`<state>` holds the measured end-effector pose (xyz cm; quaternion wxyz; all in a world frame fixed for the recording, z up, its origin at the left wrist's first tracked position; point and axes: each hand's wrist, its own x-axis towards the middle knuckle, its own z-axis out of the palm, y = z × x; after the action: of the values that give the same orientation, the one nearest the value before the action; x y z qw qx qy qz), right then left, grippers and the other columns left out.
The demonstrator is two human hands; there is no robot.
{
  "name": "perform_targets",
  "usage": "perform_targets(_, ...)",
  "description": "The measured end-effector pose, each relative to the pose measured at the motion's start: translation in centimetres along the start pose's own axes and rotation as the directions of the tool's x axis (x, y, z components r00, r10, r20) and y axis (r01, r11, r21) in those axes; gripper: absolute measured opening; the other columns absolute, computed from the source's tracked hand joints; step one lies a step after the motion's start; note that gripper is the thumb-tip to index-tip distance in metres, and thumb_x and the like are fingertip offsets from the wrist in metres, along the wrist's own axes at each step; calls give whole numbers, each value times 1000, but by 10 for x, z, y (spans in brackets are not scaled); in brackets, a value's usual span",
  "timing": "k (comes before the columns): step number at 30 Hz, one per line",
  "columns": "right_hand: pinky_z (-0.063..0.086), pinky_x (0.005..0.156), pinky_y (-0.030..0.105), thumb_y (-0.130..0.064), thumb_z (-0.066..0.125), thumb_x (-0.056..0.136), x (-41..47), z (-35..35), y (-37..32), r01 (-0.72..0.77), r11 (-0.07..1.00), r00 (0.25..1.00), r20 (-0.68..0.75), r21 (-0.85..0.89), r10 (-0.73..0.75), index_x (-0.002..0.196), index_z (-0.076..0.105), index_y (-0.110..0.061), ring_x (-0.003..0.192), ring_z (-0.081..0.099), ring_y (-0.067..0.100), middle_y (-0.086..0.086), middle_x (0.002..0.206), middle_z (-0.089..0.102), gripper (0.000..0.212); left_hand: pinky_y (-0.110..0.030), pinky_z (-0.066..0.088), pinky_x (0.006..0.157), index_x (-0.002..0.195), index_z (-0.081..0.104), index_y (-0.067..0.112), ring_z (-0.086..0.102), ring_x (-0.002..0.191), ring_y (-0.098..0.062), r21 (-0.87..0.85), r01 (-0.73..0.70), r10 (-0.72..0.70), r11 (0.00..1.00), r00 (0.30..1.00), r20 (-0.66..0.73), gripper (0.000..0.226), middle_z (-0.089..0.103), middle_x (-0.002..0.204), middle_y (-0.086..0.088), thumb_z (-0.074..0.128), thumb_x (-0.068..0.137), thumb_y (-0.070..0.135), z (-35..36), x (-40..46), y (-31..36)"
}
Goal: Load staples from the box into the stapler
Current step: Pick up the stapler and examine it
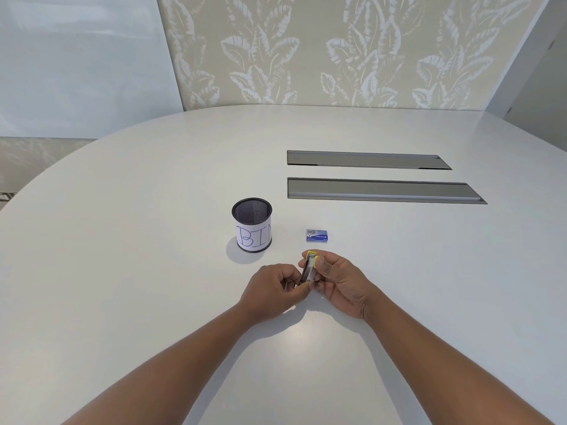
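The small yellow-and-metal stapler [309, 268] was gripped by both the left hand [271, 286] and the right hand [340, 280]; the blue cardboard staple box [317, 235], just beyond the stapler, lay shut, so loading seemed not begun.

An office meeting room.
The table [153, 240] had cable hatches [368, 188]; a whiteboard [76, 56] hung behind.

- Stapler [308, 269] sits between both hands above the table [153, 240].
- Staple box [317, 235] lies just behind it.
- Mesh cup [252, 224] stands left of the box.
- 2 recessed slots [380, 190] lie farther back, to the right.
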<state>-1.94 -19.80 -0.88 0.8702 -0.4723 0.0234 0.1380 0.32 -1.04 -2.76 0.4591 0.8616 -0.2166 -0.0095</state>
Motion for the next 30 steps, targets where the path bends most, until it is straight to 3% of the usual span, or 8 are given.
perform_targets(4, 56, 72, 25, -23, 67, 87, 0, 0, -1, -4, 1000, 1000, -16, -9, 4, 114, 74, -9, 95, 69, 23, 12, 111, 72, 31, -23, 38, 54, 66, 60, 28, 43, 51, -4, -26, 1, -1, 1000, 1000, 5, 25, 52, 55, 14, 69, 76, 49, -1, 1, 0)
perform_targets(9, 56, 68, 23, -21, 65, 89, 0, 1, -1, -17, 1000, 1000, -20, 1, 17, 111, 74, -8, 90, 69, 20, 12, 106, 72, 27, -25, 40, 56, 70, 64, 22, 44, 52, -5, -13, -1, 2, 1000, 1000, 17, 28, 59, 59, 6, 69, 77, 48, -1, 0, 0)
perform_targets(13, 56, 69, 23, -20, 65, 88, -1, 1, -3, -14, 1000, 1000, -7, -7, 14, 118, 70, -7, 95, 70, 22, 12, 112, 73, 33, -22, 38, 55, 70, 65, 23, 43, 52, -4, -31, 6, -5, 999, 1000, 20, 27, 54, 55, 14, 68, 78, 49, -2, 1, 1)
perform_targets(23, 58, 75, 28, -16, 64, 89, -1, 1, -6, -44, 998, 998, 38, -33, 45, 123, 67, -5, 98, 72, 26, 17, 118, 71, 36, -20, 34, 54, 68, 64, 20, 44, 52, -6, 6, -13, 13, 1000, 1000, 15, 34, 52, 54, 14, 67, 77, 52, -2, 1, 2)
perform_targets(26, 57, 77, 28, -18, 67, 87, 1, 0, -6, -51, 996, 998, 44, -68, 54, 121, 70, -8, 84, 68, 19, 16, 118, 71, 36, -18, 33, 54, 68, 64, 21, 44, 52, -5, 18, -13, 13, 1000, 1000, 20, 32, 52, 53, 15, 68, 77, 51, -2, 0, 2)
perform_targets(30, 53, 68, 22, -18, 69, 86, 2, -1, -4, -46, 996, 998, 31, -79, 49, 107, 78, -13, 62, 53, 10, 10, 102, 73, 23, -20, 35, 55, 69, 66, 22, 45, 52, -5, 21, -8, 8, 1000, 999, 32, 28, 56, 55, 16, 70, 78, 48, -2, 1, 1)
